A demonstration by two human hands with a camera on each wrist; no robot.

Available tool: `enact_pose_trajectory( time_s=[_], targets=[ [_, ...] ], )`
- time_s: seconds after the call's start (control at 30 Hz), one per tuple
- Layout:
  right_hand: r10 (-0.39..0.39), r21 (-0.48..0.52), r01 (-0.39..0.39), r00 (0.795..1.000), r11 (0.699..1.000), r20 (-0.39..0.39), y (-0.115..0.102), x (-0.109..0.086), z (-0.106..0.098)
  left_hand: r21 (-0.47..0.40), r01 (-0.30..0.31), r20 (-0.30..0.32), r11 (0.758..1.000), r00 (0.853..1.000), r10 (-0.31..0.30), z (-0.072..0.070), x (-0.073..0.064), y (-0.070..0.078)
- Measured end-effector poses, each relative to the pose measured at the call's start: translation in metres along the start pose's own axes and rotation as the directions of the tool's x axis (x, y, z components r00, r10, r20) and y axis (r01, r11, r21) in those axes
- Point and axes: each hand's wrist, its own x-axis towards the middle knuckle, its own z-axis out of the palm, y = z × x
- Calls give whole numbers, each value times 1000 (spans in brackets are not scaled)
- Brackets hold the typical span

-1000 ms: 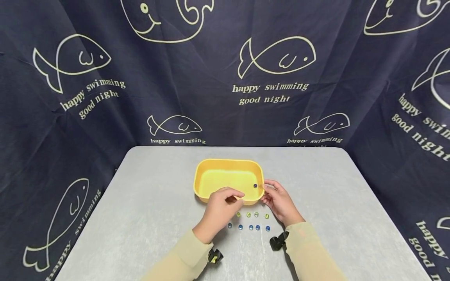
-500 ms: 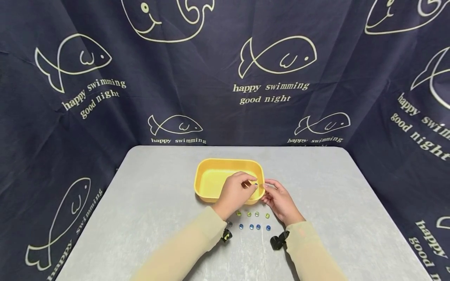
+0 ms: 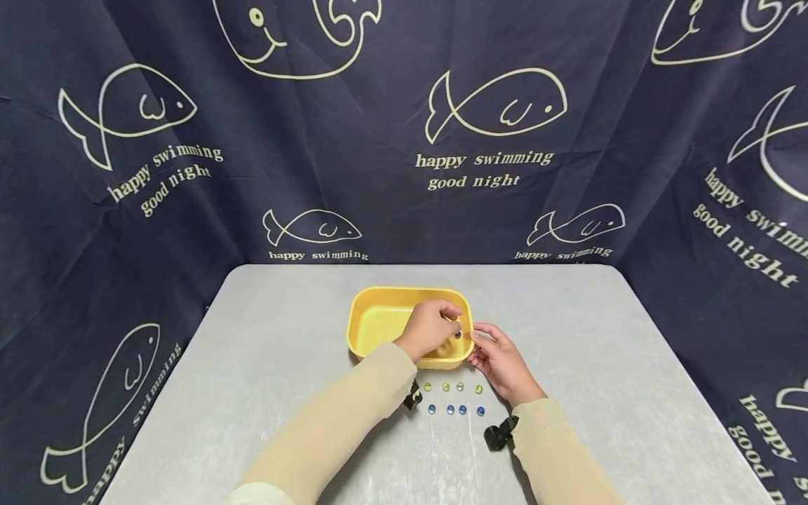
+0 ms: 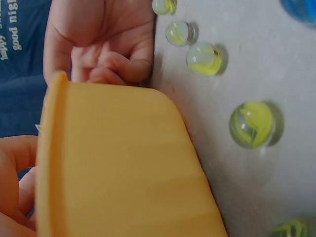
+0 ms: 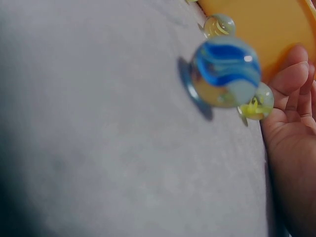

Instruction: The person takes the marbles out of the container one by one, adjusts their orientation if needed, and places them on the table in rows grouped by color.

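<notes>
A yellow box (image 3: 379, 337) with rounded corners stands on the grey table. My left hand (image 3: 431, 328) reaches down inside its right half with bent fingers; thumb and forefinger look apart. A dark blue marble (image 3: 457, 335) lies on the box floor just below the thumb tip, and whether they touch is unclear. In the left wrist view, the left hand's fingers (image 4: 12, 182) show partly behind the rim. My right hand (image 3: 501, 361) holds the right end of the box, some fingers curled under the rim; in the left wrist view that right hand (image 4: 106, 34) meets the corner.
In front of the box lie two rows of glass marbles, yellow-swirled marbles (image 3: 445, 386) nearer it and blue marbles (image 3: 450, 409) closer to me. A blue-swirled marble (image 5: 226, 71) looms in the right wrist view. A dark fish-printed curtain (image 3: 404, 140) surrounds the table (image 3: 290, 315).
My left hand has moved from the box's front rim rightward and deeper inside, to the dark blue marble. Its forearm now hides the leftmost blue marble. The right hand and box stay put.
</notes>
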Motion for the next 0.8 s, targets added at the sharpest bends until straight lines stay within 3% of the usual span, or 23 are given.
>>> enact_pose_trajectory(
  time_s=[0.23,0.5,0.8],
  targets=[
    [2,-10,-2,1000,1000,0,1,2,0,59,70,97,996,992,-76,4,7,-9],
    [8,-34,-8,1000,999,0,1,1,1,89,119,148,989,980,-132,7,9,-14],
    [2,-14,-2,1000,1000,-7,2,0,2,243,80,190,967,973,-129,12,17,-22]
  ],
)
